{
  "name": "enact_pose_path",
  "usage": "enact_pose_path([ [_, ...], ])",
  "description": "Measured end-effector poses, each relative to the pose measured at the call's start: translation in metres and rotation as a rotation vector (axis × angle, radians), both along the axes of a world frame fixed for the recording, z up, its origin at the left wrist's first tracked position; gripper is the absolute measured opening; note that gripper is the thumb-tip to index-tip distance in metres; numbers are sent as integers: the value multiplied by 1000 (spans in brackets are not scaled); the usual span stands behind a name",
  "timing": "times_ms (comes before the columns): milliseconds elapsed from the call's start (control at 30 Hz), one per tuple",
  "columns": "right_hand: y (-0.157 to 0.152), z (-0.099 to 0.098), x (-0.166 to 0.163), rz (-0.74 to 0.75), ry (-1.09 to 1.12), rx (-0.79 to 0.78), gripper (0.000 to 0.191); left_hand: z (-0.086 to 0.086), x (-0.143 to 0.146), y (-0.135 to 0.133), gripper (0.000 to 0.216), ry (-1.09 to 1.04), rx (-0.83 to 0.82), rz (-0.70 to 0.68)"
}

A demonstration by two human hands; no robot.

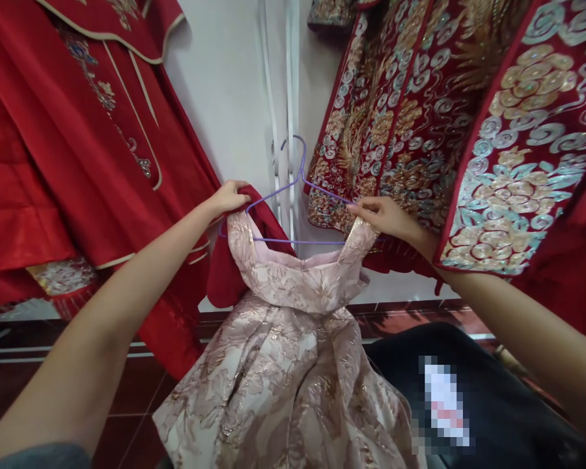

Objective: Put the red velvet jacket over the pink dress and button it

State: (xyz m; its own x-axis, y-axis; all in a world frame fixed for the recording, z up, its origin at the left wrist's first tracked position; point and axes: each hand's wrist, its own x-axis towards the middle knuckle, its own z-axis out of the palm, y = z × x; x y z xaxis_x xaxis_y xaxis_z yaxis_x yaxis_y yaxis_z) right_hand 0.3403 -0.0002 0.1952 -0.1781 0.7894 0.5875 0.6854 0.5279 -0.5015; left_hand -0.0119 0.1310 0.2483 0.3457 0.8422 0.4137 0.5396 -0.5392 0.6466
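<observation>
The left hand [232, 195] and right hand [388, 216] each have fingers [364, 207] closed on a shoulder strap [364, 238] of the pale pink dress [283, 352], spread across a purple hanger [301, 170] between red garments [122, 124].

The dress [293, 365] is cloth with a raised floral weave and glossy, metallic-looking threads; its lining [283, 258] looks smooth. The hanger [272, 193] seems thin, smooth, plastic-coated wire. The red gown [176, 156] is smooth cloth with a soft sheen, while the coat [522, 169] looks rough with glittering beadwork. The wall [219, 85] is matt, the rails [290, 65] smooth, apparently painted metal, the floor tiles [129, 391] faintly glossy
</observation>
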Motion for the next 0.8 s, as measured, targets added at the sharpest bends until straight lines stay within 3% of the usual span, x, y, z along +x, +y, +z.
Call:
enact_pose_path([
  [233, -3, -9, -20, -1, -39, -18, 49, -11, -17, -10, 24, -55, -195, 1],
  [367, -7, -14, -18, 39, -67, -57, 47, -19, -29, -8, 19, -54, -168, 38],
  [500, -4, -17, -10, 67, -101, -57, 47, -25, -39, -7, 15, -46, -142, -9],
  [733, -9, -18, -15, 47, -135, -123, 54, -24, -42, -22, 31, 52, -392, -113],
  [800, -11, -16, -16, 52, -128, -178, 54, -23, -43, -26, 34, 84, -400, -144],
])
